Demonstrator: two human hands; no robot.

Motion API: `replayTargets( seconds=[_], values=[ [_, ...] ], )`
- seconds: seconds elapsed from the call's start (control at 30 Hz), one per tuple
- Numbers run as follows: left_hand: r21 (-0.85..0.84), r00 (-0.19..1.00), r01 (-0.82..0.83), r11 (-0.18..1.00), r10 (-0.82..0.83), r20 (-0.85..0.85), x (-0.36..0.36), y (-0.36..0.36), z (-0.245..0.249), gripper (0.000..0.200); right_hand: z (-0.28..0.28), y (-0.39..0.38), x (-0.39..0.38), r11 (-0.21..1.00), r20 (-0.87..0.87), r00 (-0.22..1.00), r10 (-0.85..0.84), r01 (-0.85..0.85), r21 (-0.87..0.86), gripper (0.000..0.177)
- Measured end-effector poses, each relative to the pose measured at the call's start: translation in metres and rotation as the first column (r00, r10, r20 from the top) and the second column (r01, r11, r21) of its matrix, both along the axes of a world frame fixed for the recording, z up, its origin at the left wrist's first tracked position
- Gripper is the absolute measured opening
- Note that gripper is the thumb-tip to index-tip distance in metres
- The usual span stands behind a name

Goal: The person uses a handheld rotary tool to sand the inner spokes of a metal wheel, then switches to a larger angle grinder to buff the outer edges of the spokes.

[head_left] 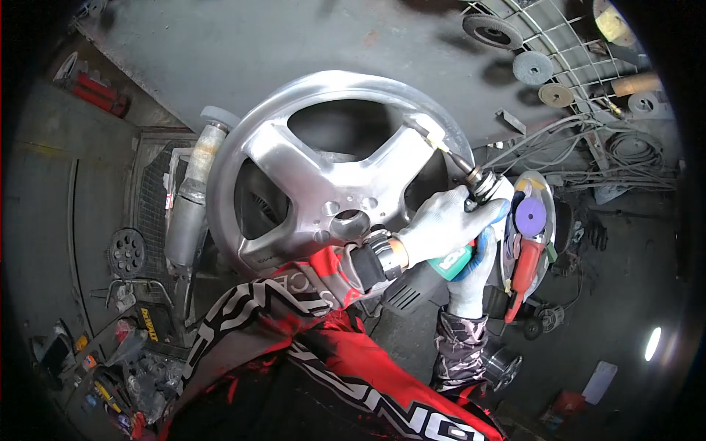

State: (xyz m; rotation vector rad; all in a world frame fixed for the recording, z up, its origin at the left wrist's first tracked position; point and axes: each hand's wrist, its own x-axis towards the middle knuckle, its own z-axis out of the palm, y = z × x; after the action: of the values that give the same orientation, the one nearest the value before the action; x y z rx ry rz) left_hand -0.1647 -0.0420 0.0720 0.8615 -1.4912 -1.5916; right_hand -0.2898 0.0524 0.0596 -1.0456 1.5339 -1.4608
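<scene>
Above the grey floor [257, 37], fingers [471, 209] of left hand [441, 224] and right hand [471, 275] clamp a grinder [450, 262] pointing up-left.

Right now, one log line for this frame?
left hand: grips die grinder near collet | right hand: holds its body | bit: at alloy wheel spoke-rim corner | nearby: angle grinder

Alloy wheel and die grinder, bit on metal.

I see the silver alloy wheel [331, 198] face toward me — broad spokes around a holed hub, bare metal dull and scuffed. The die grinder [454, 262] — teal-and-grey body, steel chuck — angles up-left at the wheel's right side, its thin bit [440, 145] touching where a spoke meets the rim.
</scene>
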Motion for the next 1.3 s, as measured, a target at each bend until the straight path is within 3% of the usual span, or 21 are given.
replayTargets(
  seconds=[0.03, 0.13, 0.23, 0.3, 0.37, 0.43, 0.5, 0.57, 0.7, 0.77, 0.8, 0.83, 0.87, 0.9, 0.93, 0.97, 1.03, 1.1, 1.17, 1.2, 1.3],
  values=[
    [-0.042, 1.000, 0.007, 0.999, -0.007, -0.020, 0.003, 0.004, -0.002, 0.058, 0.004, 0.001, 0.007, 0.999, 0.087, 0.996, 0.038, -0.040, 0.019, 0.043],
    [0.015, 0.994, -0.007, 1.000, 0.009, -0.113, 0.018, 0.020, -0.007, 0.050, -0.001, 0.018, 0.019, 0.997, 0.034, 0.997, 0.063, -0.064, 0.030, 0.044],
    [0.035, 0.985, 0.000, 0.999, 0.006, -0.174, 0.038, 0.035, -0.012, 0.043, -0.002, 0.031, 0.051, 0.999, 0.086, 0.995, -0.043, 0.043, 0.011, 0.045],
    [-0.269, 1.000, -0.013, 0.963, 0.008, -0.021, 0.043, 0.046, -0.031, 0.041, -0.005, 0.039, 0.062, 0.999, 0.094, 0.995, -0.045, 0.043, 0.024, 0.047],
    [-0.261, 1.000, -0.012, 0.965, 0.005, -0.028, 0.048, 0.051, -0.035, 0.041, -0.012, 0.047, 0.063, 0.998, 0.106, 0.993, -0.048, 0.045, 0.034, 0.051],
    [-0.037, 0.995, 0.027, 0.999, -0.024, 0.096, 0.056, 0.058, -0.036, 0.041, -0.025, 0.056, 0.063, 0.993, 0.113, 0.993, -0.021, 0.008, 0.115, 0.051],
    [-0.071, 0.984, 0.043, 0.997, -0.030, 0.177, 0.052, 0.067, -0.048, 0.044, -0.030, 0.057, 0.071, 0.996, 0.181, 0.983, -0.004, -0.013, 0.092, 0.049],
    [0.199, 0.962, -0.003, 0.980, -0.051, 0.268, 0.056, 0.067, -0.035, 0.046, -0.026, 0.056, 0.080, 0.997, 0.226, 0.974, -0.024, 0.008, 0.072, 0.037],
    [-0.036, 0.954, 0.003, 0.999, 0.008, 0.299, 0.046, 0.069, -0.045, 0.051, -0.024, 0.058, 0.064, 0.989, 0.177, 0.984, 0.030, -0.055, 0.137, 0.036],
    [-0.225, 0.985, -0.037, 0.974, 0.073, 0.153, 0.041, 0.059, -0.037, 0.055, -0.025, 0.055, 0.054, 0.992, 0.081, 0.996, -0.046, 0.036, 0.118, 0.036],
    [0.071, 0.993, -0.045, 0.996, 0.037, 0.114, 0.033, 0.053, -0.031, 0.057, -0.022, 0.056, 0.034, 0.985, -0.562, 0.816, 0.138, -0.053, 0.164, 0.035],
    [0.071, 0.993, -0.051, 0.996, 0.043, 0.111, 0.030, 0.047, -0.020, 0.057, -0.011, 0.047, 0.036, 0.985, -0.565, 0.813, 0.143, -0.060, 0.164, 0.035],
    [0.085, 0.999, -0.042, 0.995, 0.040, 0.023, 0.029, 0.039, -0.006, 0.057, 0.007, 0.032, 0.045, 0.996, -0.230, 0.972, 0.051, -0.034, 0.078, 0.034],
    [0.096, 0.997, -0.032, 0.995, 0.038, -0.065, 0.025, 0.033, 0.001, 0.057, 0.017, 0.023, 0.048, 1.000, 0.145, 0.989, -0.022, 0.021, 0.008, 0.033],
    [0.093, 0.997, -0.004, 0.996, 0.011, -0.074, 0.014, 0.027, -0.006, 0.045, 0.016, 0.021, 0.033, 1.000, 0.105, 0.994, -0.016, 0.013, 0.025, 0.034],
    [-0.335, 0.999, -0.030, 0.942, 0.041, 0.026, 0.010, 0.025, -0.015, 0.035, 0.024, 0.013, 0.027, 0.996, -0.101, 0.995, -0.023, 0.031, 0.078, 0.036],
    [-0.713, 0.980, -0.108, 0.693, 0.194, 0.039, -0.003, 0.010, -0.022, 0.041, 0.038, -0.006, 0.028, 0.998, -0.030, 0.999, -0.021, 0.019, -0.056, 0.040],
    [-0.679, 0.987, -0.075, 0.731, 0.151, 0.054, -0.006, 0.003, -0.019, 0.042, 0.032, -0.013, 0.010, 0.999, 0.050, 0.998, 0.028, -0.025, -0.046, 0.046],
    [-0.222, 0.978, 0.017, 0.975, -0.063, -0.200, 0.003, -0.001, -0.004, 0.044, 0.043, -0.021, 0.014, 0.998, -0.062, 0.998, -0.016, 0.012, -0.060, 0.061],
    [-0.052, 0.982, 0.096, 0.994, -0.103, -0.160, 0.011, 0.001, 0.007, 0.044, 0.050, -0.022, 0.019, 0.999, -0.074, 0.997, 0.021, -0.025, -0.046, 0.067],
    [-0.065, 0.983, 0.053, 0.997, -0.064, -0.174, 0.024, 0.016, 0.009, 0.044, 0.050, -0.016, 0.026, 0.995, -0.188, 0.980, 0.067, -0.079, -0.060, 0.074]
  ],
)
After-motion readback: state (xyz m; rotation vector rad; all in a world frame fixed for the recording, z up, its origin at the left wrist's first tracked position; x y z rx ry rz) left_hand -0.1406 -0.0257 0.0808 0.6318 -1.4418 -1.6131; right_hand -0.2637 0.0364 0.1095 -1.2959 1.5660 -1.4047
